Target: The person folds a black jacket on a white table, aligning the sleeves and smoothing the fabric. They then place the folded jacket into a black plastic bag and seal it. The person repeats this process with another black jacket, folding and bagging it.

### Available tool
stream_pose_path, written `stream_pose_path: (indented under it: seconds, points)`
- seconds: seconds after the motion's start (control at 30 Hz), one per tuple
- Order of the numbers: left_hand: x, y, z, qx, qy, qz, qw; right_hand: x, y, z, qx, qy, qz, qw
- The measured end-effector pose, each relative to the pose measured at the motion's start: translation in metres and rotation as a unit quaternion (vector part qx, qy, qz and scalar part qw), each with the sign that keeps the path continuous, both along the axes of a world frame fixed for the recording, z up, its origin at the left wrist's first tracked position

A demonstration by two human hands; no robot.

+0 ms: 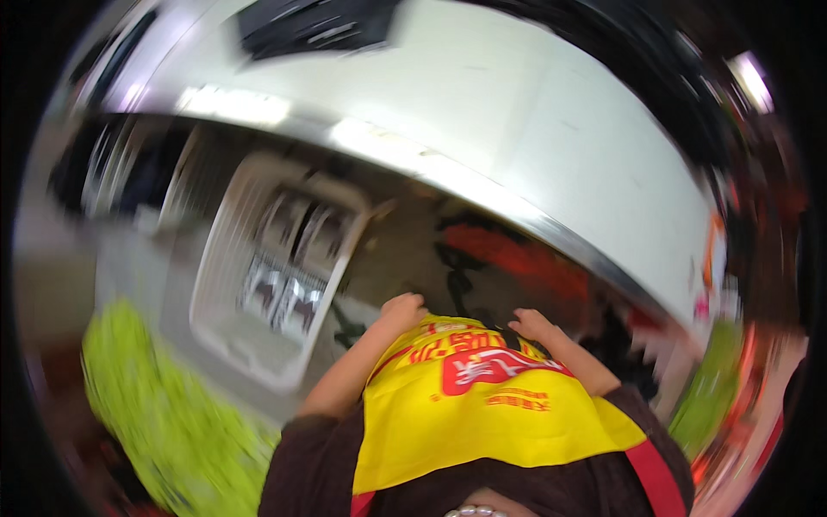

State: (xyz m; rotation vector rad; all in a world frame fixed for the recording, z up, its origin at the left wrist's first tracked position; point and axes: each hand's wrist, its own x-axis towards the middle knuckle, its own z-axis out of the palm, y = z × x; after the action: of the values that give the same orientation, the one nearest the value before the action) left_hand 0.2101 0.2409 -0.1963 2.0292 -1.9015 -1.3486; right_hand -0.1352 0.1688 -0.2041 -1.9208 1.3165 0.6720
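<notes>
Both my forearms reach forward over the yellow apron [500, 422] with red trim that I wear. At the apron's far left edge, my left hand [402, 310] is closed with its fingers curled. My right hand [531, 324] is likewise closed, close to the apron's right side. Whether either hand grips the apron's cloth or something small is hidden by the fingers and the blur. Left of my left hand, a pale plastic basket [215, 250] contains several dark-and-white printed packs [297, 302].
A long white table [517, 112] with a shiny metal edge curves across ahead of me. On it lies a black item [314, 26], too blurred to name. Beneath the table is a blurred red thing [517, 258]. Bright yellow-green material [164, 405] fills the lower left.
</notes>
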Motion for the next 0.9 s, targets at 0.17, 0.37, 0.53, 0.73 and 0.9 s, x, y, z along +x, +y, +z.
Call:
stream_pose_path:
  seconds: [0.17, 0.37, 0.53, 0.73, 0.9]
  points:
    - [-0.009, -0.018, 0.039, -0.056, 0.017, -0.135, 0.989, -0.025, 0.108, -0.011, 0.029, -0.023, -0.225, 0.974]
    - [-0.199, -0.088, 0.057, -0.102, 0.133, -0.226, 0.960, -0.141, 0.192, -0.053, 0.042, -0.093, -0.502, 0.859]
    - [-0.382, -0.115, 0.071, -0.207, 0.257, -0.248, 0.911, -0.230, 0.244, -0.079, 0.015, -0.135, -0.678, 0.723]
    - [-0.617, -0.131, 0.086, -0.424, 0.123, -0.437, 0.784, -0.392, 0.330, -0.150, -0.090, -0.061, -0.769, 0.630]
    - [-0.710, -0.128, 0.070, -0.482, -0.050, -0.476, 0.734, -0.566, 0.353, -0.151, -0.036, 0.055, -0.804, 0.591]
